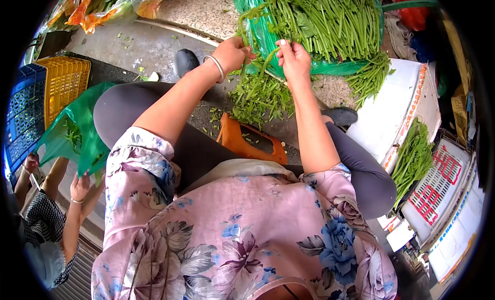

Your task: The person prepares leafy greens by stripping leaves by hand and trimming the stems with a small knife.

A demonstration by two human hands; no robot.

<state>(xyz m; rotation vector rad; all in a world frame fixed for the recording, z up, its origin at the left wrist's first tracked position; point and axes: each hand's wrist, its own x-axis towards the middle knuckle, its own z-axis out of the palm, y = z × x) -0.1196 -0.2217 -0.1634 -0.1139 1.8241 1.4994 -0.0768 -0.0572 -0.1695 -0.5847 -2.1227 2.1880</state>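
Note:
My left hand (pixel 233 59), with a bracelet at the wrist, is closed around a green leafy stalk (pixel 241 29) whose top bends above the fingers. Between the thumb and fingers of my right hand (pixel 294 60) I pinch a thin green stem (pixel 269 59) that curves down to the left. Both hands are raised at the near edge of a big pile of green vegetable stalks (pixel 330 27), which rests on green plastic (pixel 255 29). Below the hands lies a heap of loose leaves and trimmings (pixel 263 96).
An orange plastic stool (pixel 252 140) stands between my legs. White foam boxes (pixel 384 104) and more greens (pixel 415 155) are on the right. Yellow and blue crates (pixel 64 83) stand on the left, near another person's hands (pixel 79 187) and a green plastic bag (pixel 80 127).

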